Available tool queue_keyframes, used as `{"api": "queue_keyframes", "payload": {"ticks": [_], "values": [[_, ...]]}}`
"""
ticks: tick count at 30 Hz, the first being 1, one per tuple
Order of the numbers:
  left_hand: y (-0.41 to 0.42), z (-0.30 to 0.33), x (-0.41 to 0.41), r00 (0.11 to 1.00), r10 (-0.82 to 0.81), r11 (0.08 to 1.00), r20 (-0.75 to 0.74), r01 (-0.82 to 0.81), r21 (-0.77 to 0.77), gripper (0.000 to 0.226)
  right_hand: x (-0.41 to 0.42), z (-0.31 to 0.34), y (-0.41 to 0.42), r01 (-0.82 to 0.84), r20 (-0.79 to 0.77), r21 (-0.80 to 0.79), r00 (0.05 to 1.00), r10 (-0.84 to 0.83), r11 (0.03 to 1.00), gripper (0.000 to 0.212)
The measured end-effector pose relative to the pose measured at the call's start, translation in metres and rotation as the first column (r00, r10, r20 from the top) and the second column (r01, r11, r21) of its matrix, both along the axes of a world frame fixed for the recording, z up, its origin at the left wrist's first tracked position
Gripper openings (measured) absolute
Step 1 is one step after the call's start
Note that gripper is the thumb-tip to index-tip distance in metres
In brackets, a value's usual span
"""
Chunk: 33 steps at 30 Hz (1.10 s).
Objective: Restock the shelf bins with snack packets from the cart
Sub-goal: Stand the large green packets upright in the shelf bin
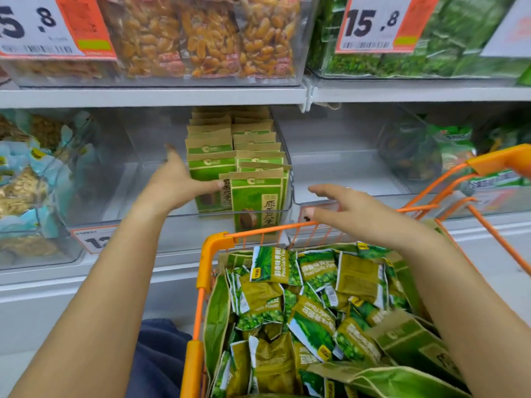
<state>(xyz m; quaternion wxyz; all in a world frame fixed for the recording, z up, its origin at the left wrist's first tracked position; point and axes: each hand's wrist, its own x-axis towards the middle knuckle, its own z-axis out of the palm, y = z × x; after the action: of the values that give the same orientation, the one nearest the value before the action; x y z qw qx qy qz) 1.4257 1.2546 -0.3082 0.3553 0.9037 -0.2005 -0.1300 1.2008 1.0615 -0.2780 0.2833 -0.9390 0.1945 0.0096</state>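
Bright, even overhead store light; soft shadows under shelf edge [152,96]; mild glare on clear bins [344,173]; wide-angle bowing at edges; overall slight blur.

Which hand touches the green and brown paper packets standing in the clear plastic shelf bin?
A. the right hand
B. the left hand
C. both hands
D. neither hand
B: the left hand presses the green and brown paper packets; the right hand hovers apart, open.

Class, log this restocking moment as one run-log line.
left hand: open, touching green packets in clear bin | right hand: open above orange cart
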Motion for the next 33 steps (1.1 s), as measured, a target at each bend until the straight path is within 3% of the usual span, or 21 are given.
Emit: {"api": "queue_keyframes", "payload": {"ticks": [3, 5, 6, 8, 9, 11, 13, 15, 17, 19, 21, 23, 27, 29, 31, 33], "values": [[0.007, 0.035, -0.038, 0.907, 0.122, 0.990, 0.403, -0.080, -0.121, 0.103, -0.043, 0.029, -0.007, 0.055, 0.049, 0.006, 0.997, -0.055, 0.998, 0.048], [0.001, 0.049, -0.074, 0.816, 0.093, 0.963, 0.571, 0.073, -0.261, 0.061, -0.079, 0.036, -0.005, 0.076, 0.035, -0.045, 0.997, -0.074, 0.996, 0.041], [-0.005, 0.052, -0.092, 0.827, 0.023, 0.933, 0.562, 0.185, -0.310, 0.041, -0.097, 0.035, -0.002, 0.075, 0.005, -0.048, 0.997, -0.075, 0.996, 0.042], [-0.016, 0.054, -0.127, 0.895, -0.289, 0.831, 0.340, 0.411, -0.376, 0.022, -0.129, 0.028, 0.007, 0.059, -0.092, -0.019, 0.994, -0.060, 0.998, 0.053], [-0.019, 0.054, -0.143, 0.844, -0.504, 0.759, 0.185, 0.535, -0.371, 0.023, -0.142, 0.022, 0.010, 0.052, -0.132, 0.012, 0.990, -0.050, 0.999, 0.055], [-0.023, 0.052, -0.165, 0.550, -0.831, 0.552, -0.086, 0.794, -0.255, 0.037, -0.162, 0.012, 0.014, 0.053, -0.175, 0.054, 0.984, -0.043, 0.997, 0.045], [-0.025, 0.041, -0.181, 0.263, -0.905, 0.312, -0.335, 0.945, -0.101, 0.049, -0.175, 0.000, 0.017, 0.046, -0.205, 0.010, 0.978, -0.044, 0.999, 0.031], [-0.025, 0.028, -0.192, 0.167, -0.897, 0.187, -0.409, 0.982, -0.009, 0.050, -0.181, -0.014, 0.020, 0.037, -0.229, -0.122, 0.971, -0.064, 0.992, 0.023], [-0.026, 0.019, -0.197, 0.145, -0.921, 0.161, -0.362, 0.987, -0.015, 0.039, -0.185, -0.022, 0.021, 0.083, -0.207, -0.150, 0.972, -0.113, 0.985, 0.023], [-0.026, 0.017, -0.197, 0.194, -0.946, 0.204, -0.261, 0.979, -0.011, 0.017, -0.185, -0.025, 0.022, 0.117, -0.142, -0.141, 0.980, -0.137, 0.983, 0.028], [-0.024, 0.017, -0.188, 0.284, -0.956, 0.280, -0.073, 0.959, 0.052, 0.033, -0.181, -0.021, 0.026, 0.183, 0.029, -0.124, 0.983, -0.180, 0.975, 0.038], [-0.021, 0.022, -0.180, 0.389, -0.921, 0.389, 0.028, 0.921, -0.013, 0.039, -0.170, -0.012, 0.033, 0.197, 0.187, -0.050, 0.965, -0.185, 0.979, 0.048], [-0.019, 0.034, -0.157, 0.697, -0.717, 0.646, -0.014, 0.657, -0.390, 0.032, -0.129, 0.001, 0.048, 0.105, 0.146, 0.014, 0.984, -0.106, 0.994, 0.044], [-0.018, 0.035, -0.144, 0.811, -0.582, 0.730, -0.054, 0.492, -0.475, 0.030, -0.103, 0.004, 0.052, 0.098, 0.157, 0.111, 0.981, -0.115, 0.989, 0.032], [-0.012, 0.035, -0.131, 0.882, -0.463, 0.785, -0.088, 0.362, -0.502, 0.030, -0.079, 0.008, 0.055, 0.095, 0.201, 0.299, 0.967, -0.160, 0.950, 0.029], [-0.001, 0.038, -0.116, 0.889, -0.418, 0.792, -0.188, 0.255, -0.555, 0.031, -0.059, 0.010, 0.056, 0.078, 0.224, 0.472, 0.953, -0.205, 0.878, 0.036]]}}
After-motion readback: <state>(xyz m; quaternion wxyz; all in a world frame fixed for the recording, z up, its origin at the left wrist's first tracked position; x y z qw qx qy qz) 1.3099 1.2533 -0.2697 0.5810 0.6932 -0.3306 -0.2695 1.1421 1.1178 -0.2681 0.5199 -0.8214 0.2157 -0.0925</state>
